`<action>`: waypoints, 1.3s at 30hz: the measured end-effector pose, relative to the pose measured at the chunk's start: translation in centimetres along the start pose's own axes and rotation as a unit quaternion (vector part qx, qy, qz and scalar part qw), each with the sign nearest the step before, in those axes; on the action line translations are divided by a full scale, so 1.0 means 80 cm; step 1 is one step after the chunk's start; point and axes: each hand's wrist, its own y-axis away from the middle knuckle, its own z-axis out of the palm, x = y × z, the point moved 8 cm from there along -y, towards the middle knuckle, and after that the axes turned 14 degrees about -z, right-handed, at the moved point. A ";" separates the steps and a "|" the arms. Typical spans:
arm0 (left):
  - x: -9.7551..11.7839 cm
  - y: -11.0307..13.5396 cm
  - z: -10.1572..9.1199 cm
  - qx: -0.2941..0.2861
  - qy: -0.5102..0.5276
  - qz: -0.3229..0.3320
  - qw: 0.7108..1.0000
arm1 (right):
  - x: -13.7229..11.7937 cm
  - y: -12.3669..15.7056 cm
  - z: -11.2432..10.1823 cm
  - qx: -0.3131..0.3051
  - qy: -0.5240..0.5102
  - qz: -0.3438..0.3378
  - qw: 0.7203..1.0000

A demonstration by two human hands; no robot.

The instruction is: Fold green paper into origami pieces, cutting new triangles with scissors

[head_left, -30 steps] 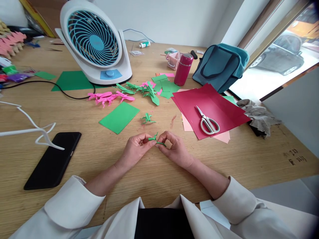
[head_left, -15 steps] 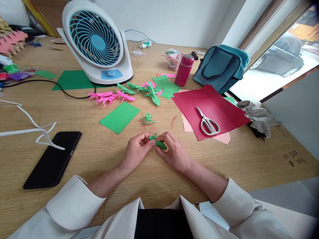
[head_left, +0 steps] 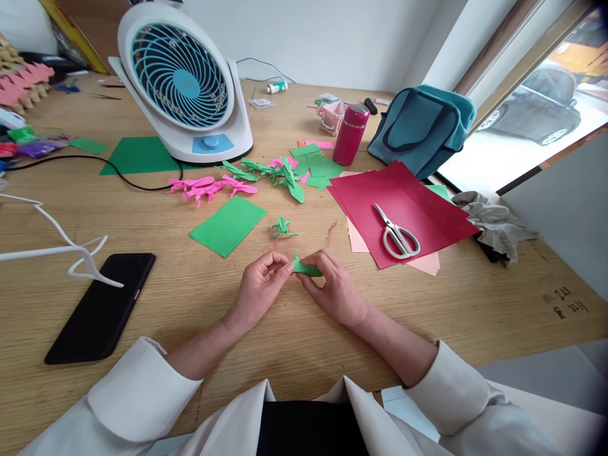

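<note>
A small folded green paper piece [head_left: 304,268] sits between both my hands, just above the wooden desk [head_left: 199,304]. My left hand [head_left: 260,286] pinches its left end with curled fingers. My right hand [head_left: 333,286] grips its right side, fingers wrapped round it. A finished little green paper figure [head_left: 282,227] lies on the desk just beyond my hands. A flat green paper sheet [head_left: 228,223] lies to its left.
Red sheets [head_left: 403,202] with white scissors [head_left: 397,233] lie at right. Pink paper figures [head_left: 211,186] and green ones [head_left: 273,170] lie before a blue-and-white fan [head_left: 183,79]. A black phone [head_left: 102,305], white cable [head_left: 52,244], red bottle [head_left: 350,133] and teal bag [head_left: 422,126] stand around.
The green piece has been turned in my fingers: its thin legs no longer stick out and a flatter green side shows. Both hands stayed in place.
</note>
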 end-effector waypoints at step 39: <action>0.002 0.000 0.001 -0.010 -0.049 -0.002 0.999 | 0.013 -0.002 -0.003 0.004 -0.118 0.094 0.989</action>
